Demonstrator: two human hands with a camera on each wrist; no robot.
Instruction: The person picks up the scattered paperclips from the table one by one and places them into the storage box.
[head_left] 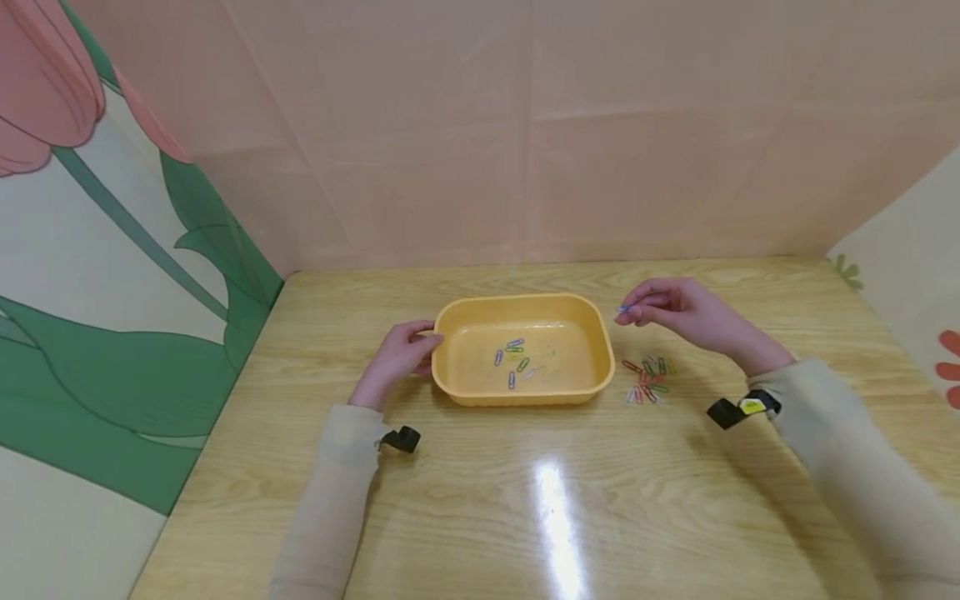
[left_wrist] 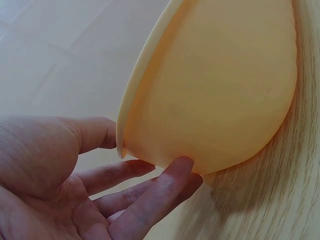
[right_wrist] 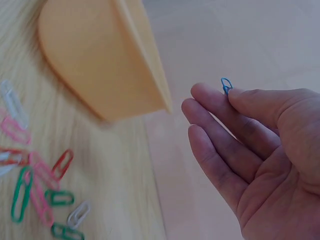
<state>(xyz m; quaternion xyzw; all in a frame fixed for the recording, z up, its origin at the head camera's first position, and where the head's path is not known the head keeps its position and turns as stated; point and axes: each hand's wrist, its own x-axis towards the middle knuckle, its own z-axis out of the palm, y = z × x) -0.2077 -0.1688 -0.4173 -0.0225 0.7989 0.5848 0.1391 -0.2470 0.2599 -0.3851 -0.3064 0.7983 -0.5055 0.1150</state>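
A yellow plastic basin [head_left: 525,398] stands on the wooden table with several paper clips [head_left: 522,364] lying on its bottom. My left hand [head_left: 401,354] holds its left end. The thumb tip goes over the rim, while the fingers [left_wrist: 167,185] lie against the outer wall. Just off the basin's right end, my right hand [head_left: 686,312] pinches a small blue paper clip [right_wrist: 226,85] between thumb and index finger. Its other fingers are loosely extended. Below that hand, a loose pile of paper clips [head_left: 647,382] in red, pink, green and white lies on the table.
The wooden table [head_left: 465,500] meets a pinkish covered wall [head_left: 525,167] at the back. A panel with painted flowers [head_left: 97,375] rises on the left, and a pale wall [head_left: 915,275] stands on the right. Black straps with small cameras sit on both wrists.
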